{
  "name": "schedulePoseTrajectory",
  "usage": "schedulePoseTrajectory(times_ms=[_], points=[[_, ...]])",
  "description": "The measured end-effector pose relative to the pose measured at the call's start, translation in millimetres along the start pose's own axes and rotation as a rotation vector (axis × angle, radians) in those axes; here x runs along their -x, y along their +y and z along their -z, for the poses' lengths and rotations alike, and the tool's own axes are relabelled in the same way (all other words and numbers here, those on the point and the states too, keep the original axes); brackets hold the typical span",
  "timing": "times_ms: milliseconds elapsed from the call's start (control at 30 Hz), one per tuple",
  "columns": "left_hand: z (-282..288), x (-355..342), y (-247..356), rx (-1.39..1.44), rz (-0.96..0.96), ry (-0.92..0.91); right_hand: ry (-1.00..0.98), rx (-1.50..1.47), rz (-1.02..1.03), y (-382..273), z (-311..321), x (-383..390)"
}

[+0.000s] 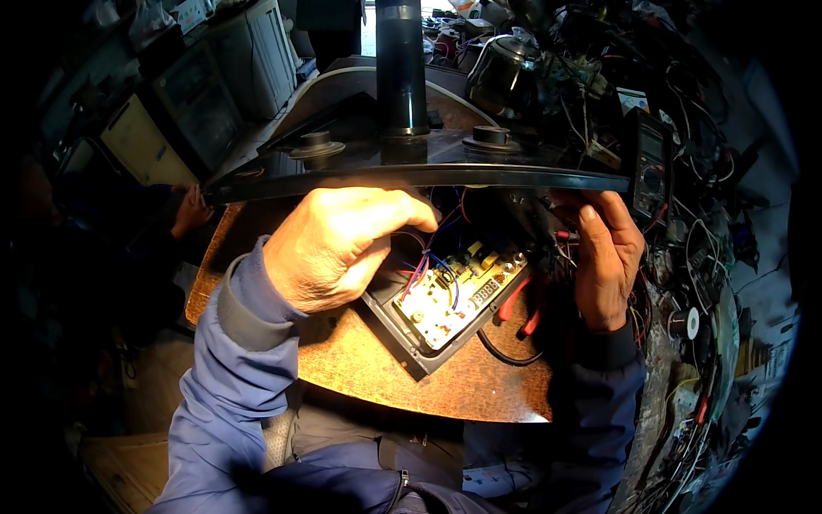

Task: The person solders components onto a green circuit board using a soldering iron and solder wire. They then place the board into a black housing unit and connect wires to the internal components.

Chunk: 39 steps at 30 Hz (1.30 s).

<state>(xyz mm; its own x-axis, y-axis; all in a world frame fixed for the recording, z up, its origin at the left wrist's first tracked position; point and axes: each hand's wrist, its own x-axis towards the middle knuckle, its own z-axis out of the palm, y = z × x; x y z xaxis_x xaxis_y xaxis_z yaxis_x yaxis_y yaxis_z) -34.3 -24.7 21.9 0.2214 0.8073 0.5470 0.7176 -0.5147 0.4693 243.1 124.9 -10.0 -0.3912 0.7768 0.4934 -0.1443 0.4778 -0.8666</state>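
Black panel [441,176], long axis left-to-right, left hand [338,244] half-curled, right hand [604,261] bent at its edge, both grips unclear

Blue jkt [355,469] w/ zip [402,481], 2 long sleeves [227,398]; L cuff [246,317] grey, R cuff [606,348] dk.

1 circuit board [438,310], 1 multimeter [652,164]

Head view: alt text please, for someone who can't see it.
A person's left hand and right hand are at the front edge of a black panel, above a brightly lit circuit board in an open dark housing. The housing lies on a brown table; a multimeter is at right.
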Motion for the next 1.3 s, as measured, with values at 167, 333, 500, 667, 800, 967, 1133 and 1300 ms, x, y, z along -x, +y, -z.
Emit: schedulePoseTrajectory(times_ms=[167,333,500,667,800,967,1133,1300], points=[[9.1,4.1,-1.1,-0.114,0.116,0.043,-0.023,-0.126,-0.029,-3.0,1.3,-12.2],[5.0,-1.1,-2.9,-0.105,0.161,0.090,0.019,-0.334,-0.049,-2.3,-8.6,-18.4],[7.0,-10.7,3.3,0.120,0.191,-0.003,0.028,-0.437,-0.050,4.0,-12.8,-16.5],[-2.1,-27.9,-3.4,-0.039,-0.133,-0.223,0.005,-0.416,-0.033,9.4,-12.3,-10.2],[-23.1,-34.3,-6.9,0.142,-0.175,-0.399,-0.002,-0.371,-0.041,10.6,-9.9,-5.5],[-36.2,-34.3,-4.2,0.179,-0.218,-0.451,-0.011,-0.378,-0.055,6.1,-9.6,-6.1],[-41.7,-32.1,0.7,0.076,-0.229,-0.459,-0.011,-0.387,-0.076,3.2,-10.1,-8.2],[-40.4,-32.5,6.4,0.126,-0.185,-0.473,-0.014,-0.388,-0.055,8.3,-8.4,-9.1]])
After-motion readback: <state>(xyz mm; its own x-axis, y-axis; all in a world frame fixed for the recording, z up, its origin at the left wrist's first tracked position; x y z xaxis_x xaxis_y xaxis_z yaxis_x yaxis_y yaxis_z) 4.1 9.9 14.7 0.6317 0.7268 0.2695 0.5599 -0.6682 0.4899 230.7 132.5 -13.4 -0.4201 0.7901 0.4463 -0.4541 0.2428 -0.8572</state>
